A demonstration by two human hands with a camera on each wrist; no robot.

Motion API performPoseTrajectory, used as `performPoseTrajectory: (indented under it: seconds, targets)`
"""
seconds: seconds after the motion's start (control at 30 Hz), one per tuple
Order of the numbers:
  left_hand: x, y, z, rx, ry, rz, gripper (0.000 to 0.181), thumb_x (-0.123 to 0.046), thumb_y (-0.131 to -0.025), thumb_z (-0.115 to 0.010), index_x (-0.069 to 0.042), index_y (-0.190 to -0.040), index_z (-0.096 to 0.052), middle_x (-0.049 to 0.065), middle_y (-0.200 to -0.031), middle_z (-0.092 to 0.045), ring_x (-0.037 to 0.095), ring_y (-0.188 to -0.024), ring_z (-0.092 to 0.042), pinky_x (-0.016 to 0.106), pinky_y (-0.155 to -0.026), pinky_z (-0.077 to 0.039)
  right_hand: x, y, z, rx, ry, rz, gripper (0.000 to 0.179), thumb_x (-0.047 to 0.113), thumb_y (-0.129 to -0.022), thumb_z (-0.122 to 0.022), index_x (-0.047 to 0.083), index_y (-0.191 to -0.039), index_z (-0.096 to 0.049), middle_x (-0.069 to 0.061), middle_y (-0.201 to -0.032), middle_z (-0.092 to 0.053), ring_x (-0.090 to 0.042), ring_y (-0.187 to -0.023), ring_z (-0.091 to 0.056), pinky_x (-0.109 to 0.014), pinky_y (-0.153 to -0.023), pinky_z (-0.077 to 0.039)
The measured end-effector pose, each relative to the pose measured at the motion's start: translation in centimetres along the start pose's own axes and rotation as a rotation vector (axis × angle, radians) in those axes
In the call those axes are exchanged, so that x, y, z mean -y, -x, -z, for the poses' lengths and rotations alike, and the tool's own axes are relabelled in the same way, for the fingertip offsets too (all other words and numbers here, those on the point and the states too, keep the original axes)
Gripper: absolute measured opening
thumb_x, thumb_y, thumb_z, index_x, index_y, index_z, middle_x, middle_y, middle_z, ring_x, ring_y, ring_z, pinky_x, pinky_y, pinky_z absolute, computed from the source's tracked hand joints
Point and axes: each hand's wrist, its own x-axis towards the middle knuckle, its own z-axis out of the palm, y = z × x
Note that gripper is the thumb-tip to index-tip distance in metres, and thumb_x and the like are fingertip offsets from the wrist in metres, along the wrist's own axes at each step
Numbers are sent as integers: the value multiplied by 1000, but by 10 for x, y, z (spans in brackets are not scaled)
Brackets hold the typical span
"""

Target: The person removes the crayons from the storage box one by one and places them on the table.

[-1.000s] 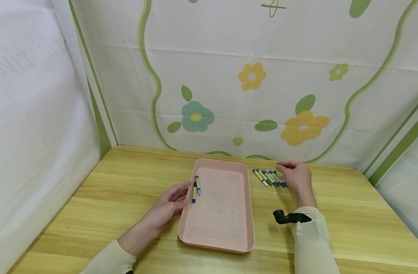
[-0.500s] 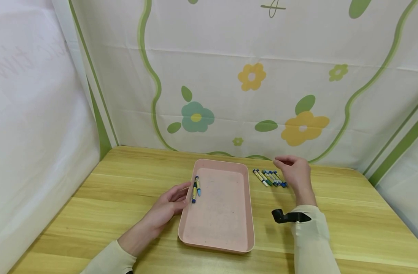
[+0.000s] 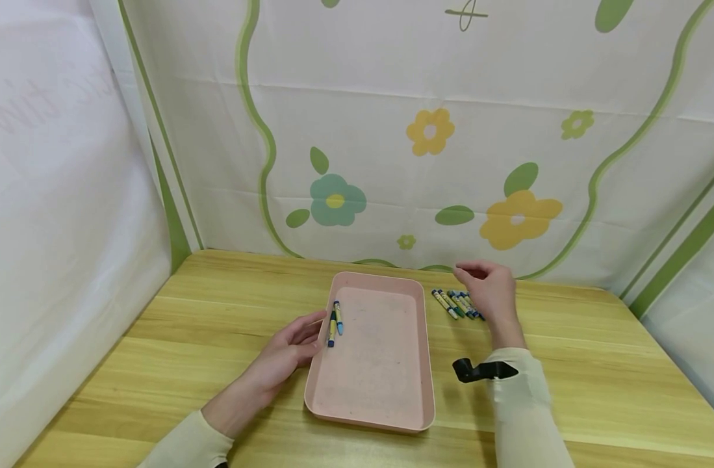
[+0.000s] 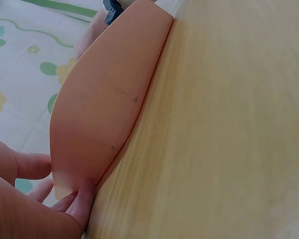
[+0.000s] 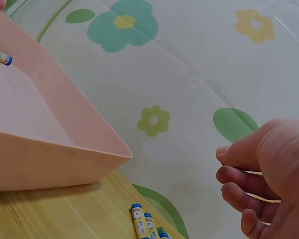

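Note:
A shallow pink tray (image 3: 380,370) lies on the table, its long side running away from the person. Against its left wall sit two crayons, one with a light blue tip (image 3: 339,317) and a darker one (image 3: 332,330). The left hand (image 3: 277,356) touches the tray's left wall and rim from outside, fingers fairly straight, as the left wrist view shows on the tray wall (image 4: 104,99). Right of the tray, several crayons (image 3: 450,303) lie side by side. Over them hovers the right hand (image 3: 490,296), fingers loosely bent; nothing shows between thumb and fingers (image 5: 234,191).
The wooden table (image 3: 216,325) ends at a white cloth backdrop (image 3: 368,130) printed with flowers and leaves. More cloth hangs on the left and right sides. A black wrist mount (image 3: 482,370) sticks out from the right sleeve (image 3: 523,409).
The right hand has lifted slightly and shifted left over the crayon row, now covering the row's right end. The left hand, the tray and its two crayons have stayed put.

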Motion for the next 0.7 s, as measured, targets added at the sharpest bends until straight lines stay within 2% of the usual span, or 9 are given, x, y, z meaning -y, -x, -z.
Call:
performPoseTrajectory:
  seconds: [0.5, 0.7]
  targets:
    - [0, 0, 0, -5, 4, 2, 59, -7, -105, -59, -12, -162, -44, 20, -167, -44, 39, -156, -40, 51, -121, -43, 12, 2, -17, 38, -40, 22, 30, 27, -101, -73, 8, -123, -79, -16, -120, -78, -22, -103, -71, -24, -82, -54]
    - [0, 0, -1, -5, 1, 4, 59, -8, -105, -60, -13, -162, -44, 19, -167, -44, 38, -156, -40, 50, -121, -44, 20, 4, -24, 43, -56, 31, 29, 26, -101, -73, 7, -122, -79, -16, -119, -78, -24, -102, -72, -25, -80, -55]
